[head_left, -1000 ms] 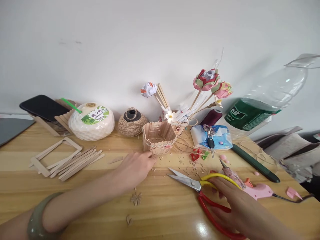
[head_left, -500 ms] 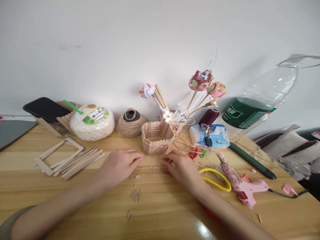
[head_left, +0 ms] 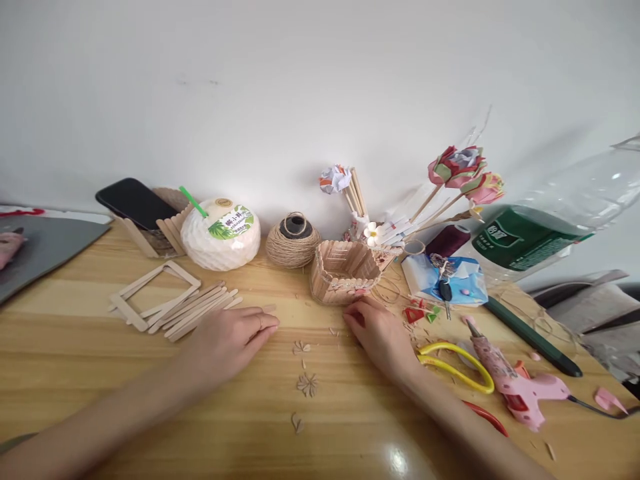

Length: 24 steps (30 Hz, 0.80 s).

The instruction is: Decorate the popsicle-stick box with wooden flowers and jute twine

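Left hand (head_left: 233, 337) and right hand (head_left: 377, 337) are seen in the head view rested apart on the bench (head_left: 225, 437), both half curled, the left beside the wooden sticks (head_left: 200, 313) towards the left edge, the right just before the stick basket (head_left: 340, 292), which stands towards the far edge, about midway along; whether anything is pinched cannot be told. Since a second ago, the scissors (head_left: 487, 384) have been released, now partly covered by the right arm (head_left: 450, 412) towards the right edge, so cutting appears to be set aside.
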{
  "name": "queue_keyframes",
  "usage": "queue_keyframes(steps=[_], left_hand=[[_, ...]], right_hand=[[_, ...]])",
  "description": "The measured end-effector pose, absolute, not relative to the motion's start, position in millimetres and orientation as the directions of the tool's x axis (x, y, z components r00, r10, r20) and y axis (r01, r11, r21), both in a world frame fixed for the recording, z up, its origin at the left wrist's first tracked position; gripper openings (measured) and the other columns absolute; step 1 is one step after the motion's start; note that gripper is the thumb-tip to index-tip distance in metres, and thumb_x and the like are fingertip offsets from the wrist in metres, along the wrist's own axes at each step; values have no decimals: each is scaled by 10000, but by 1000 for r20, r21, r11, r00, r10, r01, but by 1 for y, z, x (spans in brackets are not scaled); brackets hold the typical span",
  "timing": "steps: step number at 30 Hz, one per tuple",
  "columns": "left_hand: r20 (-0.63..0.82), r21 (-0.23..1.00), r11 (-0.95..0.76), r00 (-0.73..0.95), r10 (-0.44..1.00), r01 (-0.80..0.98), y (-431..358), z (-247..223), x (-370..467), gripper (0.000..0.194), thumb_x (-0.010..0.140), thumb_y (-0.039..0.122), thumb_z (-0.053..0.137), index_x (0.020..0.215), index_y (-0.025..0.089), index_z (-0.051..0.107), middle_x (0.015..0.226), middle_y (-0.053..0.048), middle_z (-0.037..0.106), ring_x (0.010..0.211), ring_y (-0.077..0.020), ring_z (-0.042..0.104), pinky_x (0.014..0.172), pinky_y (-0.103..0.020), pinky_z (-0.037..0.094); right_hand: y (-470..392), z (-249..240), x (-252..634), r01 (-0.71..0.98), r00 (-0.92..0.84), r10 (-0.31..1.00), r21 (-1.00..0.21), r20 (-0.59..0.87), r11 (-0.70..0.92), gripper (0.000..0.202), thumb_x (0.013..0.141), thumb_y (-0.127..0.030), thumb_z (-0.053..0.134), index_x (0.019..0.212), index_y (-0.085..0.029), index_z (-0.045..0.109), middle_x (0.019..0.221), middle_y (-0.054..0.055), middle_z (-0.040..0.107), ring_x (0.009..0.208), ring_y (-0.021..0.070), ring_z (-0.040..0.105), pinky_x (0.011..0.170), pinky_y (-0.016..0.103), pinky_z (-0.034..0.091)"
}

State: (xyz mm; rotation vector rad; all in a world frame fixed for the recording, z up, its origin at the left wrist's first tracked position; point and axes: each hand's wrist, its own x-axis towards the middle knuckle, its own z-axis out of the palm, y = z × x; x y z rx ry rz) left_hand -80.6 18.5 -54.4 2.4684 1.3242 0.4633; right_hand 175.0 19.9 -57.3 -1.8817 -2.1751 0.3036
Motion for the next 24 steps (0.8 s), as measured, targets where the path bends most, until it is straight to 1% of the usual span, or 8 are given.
queue_keyframes(steps=[4,6,8,11,15,20,24], left_hand=[[105,471,-533,556,825,702,12,-57,-78,282,897,247,414,948,239,691,948,-16,715,982,-198,634,780,-273,487],[98,499,-540,574,813,678,8,-59,-75,269,892,238,428,941,221,692,928,-29,708,913,-195,648,753,-271,482],[89,525,-547,597,797,652,6,-62,-72,265,892,224,428,937,220,690,897,-25,697,806,-169,650,716,-259,473],[82,542,-555,617,782,631,5,-64,-66,261,889,198,429,947,224,682,857,-13,678,756,-151,632,695,-247,460],[90,490,-616,667,740,617,8,-63,-58,266,901,196,416,946,218,677,877,-21,653,775,-159,611,691,-263,451],[114,372,-730,752,649,574,14,-61,-47,207,880,170,464,844,202,665,828,-15,616,779,-168,554,646,-270,415],[91,322,-759,780,619,565,16,-62,-39,165,862,169,494,787,179,640,822,-18,601,812,-181,516,651,-285,402]], right_hand=[[9,-59,171,902,-237,969,-356,62,244,156,857,-162,468,779,-170,603,825,47,621,729,161,582,655,263,439],[0,-58,167,852,-357,932,-387,62,352,146,871,-176,471,801,-180,600,840,37,614,765,147,577,684,243,442],[-7,-57,162,779,-484,871,-414,81,471,170,895,-187,448,820,-181,601,840,38,607,770,140,569,688,236,440],[-12,-57,156,702,-575,806,-419,144,576,225,925,-201,404,833,-161,605,812,54,600,729,145,554,647,247,431],[-10,-61,154,696,-583,786,-374,205,613,218,921,-196,422,827,-147,612,779,55,596,705,147,540,622,251,412],[-11,-64,155,678,-612,745,-309,265,667,218,918,-173,432,799,-147,613,739,41,592,665,138,512,582,243,389],[-13,-64,158,647,-640,712,-298,288,702,219,914,-165,444,772,-143,608,732,39,595,652,136,494,575,248,387]])
